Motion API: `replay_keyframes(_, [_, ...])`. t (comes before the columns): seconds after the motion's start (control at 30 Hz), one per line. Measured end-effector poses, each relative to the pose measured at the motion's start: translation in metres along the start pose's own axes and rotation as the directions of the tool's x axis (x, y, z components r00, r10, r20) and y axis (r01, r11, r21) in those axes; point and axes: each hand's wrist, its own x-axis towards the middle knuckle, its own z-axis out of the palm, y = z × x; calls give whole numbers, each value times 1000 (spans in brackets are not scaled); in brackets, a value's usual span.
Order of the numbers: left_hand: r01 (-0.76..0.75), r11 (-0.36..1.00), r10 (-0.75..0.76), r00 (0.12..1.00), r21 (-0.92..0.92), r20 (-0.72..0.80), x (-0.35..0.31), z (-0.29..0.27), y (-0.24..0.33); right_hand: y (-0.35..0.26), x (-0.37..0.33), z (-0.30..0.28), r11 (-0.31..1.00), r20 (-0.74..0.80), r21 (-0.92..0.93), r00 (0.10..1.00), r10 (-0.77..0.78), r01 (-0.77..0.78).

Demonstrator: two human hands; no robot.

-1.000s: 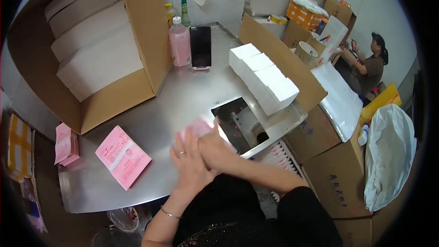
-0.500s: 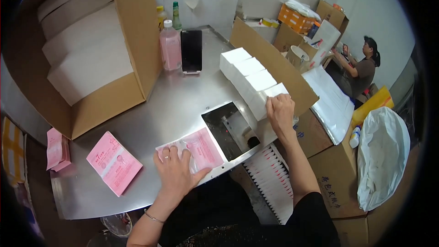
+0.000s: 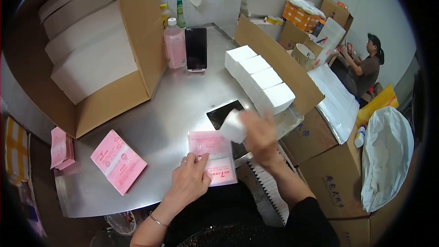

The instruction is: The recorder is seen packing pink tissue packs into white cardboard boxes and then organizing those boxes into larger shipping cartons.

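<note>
My left hand [image 3: 191, 176] has its fingers curled onto a pink printed plastic bag [image 3: 218, 167] at the table's front edge. The bag lies flat, partly see-through. My right hand [image 3: 261, 137], blurred by motion, grips a small white block of folded tissues [image 3: 234, 127] just above the bag's right side. Behind it, a dark rectangular opening [image 3: 224, 113] in the table shows in part. Several white tissue blocks [image 3: 265, 78] stand in a row beyond my right hand. To the left lies a stack of pink printed bags [image 3: 119, 161].
A large open carton [image 3: 109, 93] with white paper stacks stands at the left. Another pink pack [image 3: 61, 148] sits by the left edge. At the back are a phone [image 3: 196, 49] and a pink bottle [image 3: 174, 45]. Cartons [image 3: 338, 180] crowd the right; a person [image 3: 366, 66] sits beyond.
My right hand has left the row of tissue blocks and come toward me with a white block. My left hand has shifted right with the pink bag, which now lies turned and nearer the edge.
</note>
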Motion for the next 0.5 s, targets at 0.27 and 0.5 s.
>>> replay_keyframes(0.27, [-68, 996, 73, 993, 60, -92, -4, 5, 1, 104, 8, -11, 886, -137, -404, 973, 185, -226])
replay_keyframes(0.5, [-22, 995, 30, 997, 101, -75, -7, 3, 1, 86, 7, 15, 871, -46, -425, 967, 251, -247])
